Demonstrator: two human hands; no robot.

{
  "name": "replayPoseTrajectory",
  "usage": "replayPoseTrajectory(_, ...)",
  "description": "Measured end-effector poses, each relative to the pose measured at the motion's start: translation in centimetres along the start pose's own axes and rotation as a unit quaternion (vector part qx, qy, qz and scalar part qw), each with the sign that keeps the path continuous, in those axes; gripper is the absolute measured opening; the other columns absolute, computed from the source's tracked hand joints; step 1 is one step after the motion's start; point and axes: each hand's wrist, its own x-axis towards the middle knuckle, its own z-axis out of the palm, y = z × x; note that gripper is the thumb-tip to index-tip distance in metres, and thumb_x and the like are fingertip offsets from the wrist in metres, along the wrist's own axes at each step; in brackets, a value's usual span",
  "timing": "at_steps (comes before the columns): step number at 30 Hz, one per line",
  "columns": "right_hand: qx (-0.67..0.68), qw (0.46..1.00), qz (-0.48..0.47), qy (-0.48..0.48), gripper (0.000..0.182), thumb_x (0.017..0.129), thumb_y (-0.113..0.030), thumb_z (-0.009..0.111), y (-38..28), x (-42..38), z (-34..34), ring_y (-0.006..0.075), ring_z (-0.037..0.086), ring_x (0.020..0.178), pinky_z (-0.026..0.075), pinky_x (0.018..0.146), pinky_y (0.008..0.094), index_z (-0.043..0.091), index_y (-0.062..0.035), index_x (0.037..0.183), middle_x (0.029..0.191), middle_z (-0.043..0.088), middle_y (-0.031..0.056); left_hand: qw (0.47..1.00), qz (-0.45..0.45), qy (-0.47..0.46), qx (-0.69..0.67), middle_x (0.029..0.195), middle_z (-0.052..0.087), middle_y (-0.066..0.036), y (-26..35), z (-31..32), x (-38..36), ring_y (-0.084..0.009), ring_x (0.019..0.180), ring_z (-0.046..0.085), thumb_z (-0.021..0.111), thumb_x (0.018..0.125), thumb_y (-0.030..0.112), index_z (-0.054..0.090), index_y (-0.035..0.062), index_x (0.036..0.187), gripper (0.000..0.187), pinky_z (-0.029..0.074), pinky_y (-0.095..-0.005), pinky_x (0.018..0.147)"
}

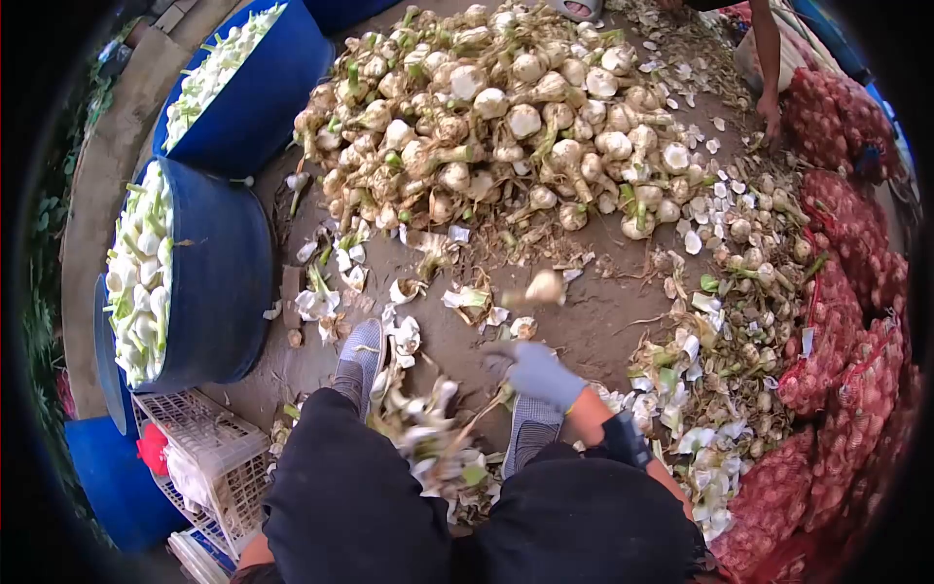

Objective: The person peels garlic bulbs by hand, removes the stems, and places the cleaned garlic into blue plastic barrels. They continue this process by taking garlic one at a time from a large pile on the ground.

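My right hand (540,375), in a grey glove with a dark band at the wrist, is above my right shoe (533,428). Motion smears its fingers, so their grip does not show. Just beyond it is a blurred garlic bulb (545,287), over the bare ground. A long dry stalk (484,411) slants below the fingers. Between my feet lies a blurred heap of garlic trimmings (428,438). A large pile of untrimmed garlic (467,127) rises in front of me. My left hand is out of sight; only a bit of skin shows at the lower left edge.
Blue tubs (219,273) filled with whitish garlic stand on the left. Below them is a white plastic crate (209,448). Red mesh sacks of garlic (837,341) line the right. Peelings and small bulbs (749,282) cover the ground there. Another person's hand (769,112) reaches down at upper right.
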Motion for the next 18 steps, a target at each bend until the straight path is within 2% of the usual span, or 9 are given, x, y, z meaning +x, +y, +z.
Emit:
replayPoseTrajectory(5,-0.009,0.988,0.026,0.155,0.024,0.089,-0.021,0.060,2.9,-0.4,-6.4,0.0314,0.067,0.090,0.052,0.080,0.0394,0.069,-0.0102,0.109,0.098,0.070,0.0172,0.996,-0.077,-0.006,0.053,0.092,0.063,-0.015,4.1,-0.8,-0.5,-0.0335,0.084,0.064,0.061,0.082,0.018,0.063,0.0136,0.115,0.034,0.051,-0.0427,0.073)
replayPoseTrajectory(7,-0.122,0.957,0.012,0.263,0.025,0.086,-0.020,0.062,4.3,-0.1,-6.5,0.0308,0.067,0.089,0.052,0.081,0.0415,0.068,-0.0114,0.109,0.097,0.069,0.0171,0.992,-0.111,-0.020,0.058,0.090,0.064,-0.015,4.7,0.8,-2.8,-0.0332,0.082,0.064,0.062,0.082,0.019,0.063,0.0125,0.114,0.032,0.051,-0.0423,0.073)
replayPoseTrajectory(10,-0.315,0.938,-0.037,0.142,0.042,0.079,-0.025,0.069,1.4,-0.3,-2.8,0.0321,0.062,0.097,0.052,0.080,0.0420,0.063,-0.0177,0.120,0.106,0.066,0.0127,0.982,-0.174,-0.034,0.071,0.086,0.064,-0.015,4.6,2.2,-8.4,-0.0328,0.080,0.064,0.063,0.083,0.020,0.064,0.0108,0.112,0.031,0.051,-0.0417,0.071)
replayPoseTrajectory(12,-0.490,0.864,-0.070,0.089,0.057,0.071,-0.028,0.076,0.1,0.1,-0.5,0.0344,0.057,0.103,0.052,0.080,0.0403,0.059,-0.0221,0.125,0.116,0.062,0.0104,0.974,-0.204,-0.032,0.089,0.084,0.065,-0.014,4.0,2.0,-11.8,-0.0325,0.078,0.064,0.063,0.083,0.021,0.065,0.0096,0.110,0.030,0.051,-0.0414,0.071)
replayPoseTrajectory(13,-0.490,0.864,-0.070,0.092,0.057,0.071,-0.028,0.076,1.3,1.1,-0.6,0.0344,0.057,0.103,0.052,0.080,0.0403,0.059,-0.0221,0.125,0.116,0.062,0.0104,0.970,-0.218,-0.031,0.102,0.083,0.065,-0.014,3.2,1.5,-13.7,-0.0324,0.077,0.064,0.063,0.083,0.022,0.065,0.0091,0.110,0.030,0.051,-0.0412,0.070)
replayPoseTrajectory(14,-0.420,0.898,0.005,0.128,0.058,0.070,-0.028,0.077,3.1,2.3,-0.8,0.0343,0.057,0.103,0.052,0.080,0.0410,0.060,-0.0205,0.124,0.117,0.062,0.0111,0.965,-0.234,-0.029,0.114,0.082,0.065,-0.014,2.4,1.2,-15.9,-0.0323,0.076,0.064,0.064,0.083,0.023,0.065,0.0085,0.109,0.030,0.051,-0.0410,0.070)
replayPoseTrajectory(15,-0.345,0.921,0.081,0.164,0.059,0.068,-0.028,0.079,4.0,3.4,-1.1,0.0342,0.057,0.103,0.052,0.081,0.0417,0.061,-0.0189,0.123,0.117,0.061,0.0117,0.975,-0.205,0.056,0.057,0.089,0.064,-0.016,3.5,-2.6,-13.1,-0.0336,0.084,0.064,0.062,0.085,0.020,0.062,0.0088,0.115,0.032,0.051,-0.0428,0.074)
replayPoseTrajectory(17,-0.353,0.917,0.102,0.152,0.055,0.067,-0.025,0.081,2.5,3.7,-1.9,0.0277,0.061,0.099,0.052,0.080,0.0368,0.064,-0.0146,0.119,0.111,0.064,0.0130,0.969,-0.100,0.224,-0.029,0.100,0.063,-0.019,4.5,-7.4,-5.4,-0.0354,0.092,0.063,0.062,0.088,0.023,0.058,0.0089,0.123,0.038,0.051,-0.0439,0.080)
replayPoseTrajectory(18,-0.118,0.975,0.094,0.162,0.047,0.072,-0.023,0.080,1.6,4.1,-2.7,0.0226,0.062,0.095,0.051,0.079,0.0333,0.065,-0.0113,0.115,0.107,0.066,0.0121,0.968,-0.050,0.230,-0.086,0.104,0.064,-0.020,4.9,-8.5,-1.8,-0.0329,0.093,0.065,0.067,0.086,0.022,0.057,0.0070,0.126,0.044,0.051,-0.0384,0.084)
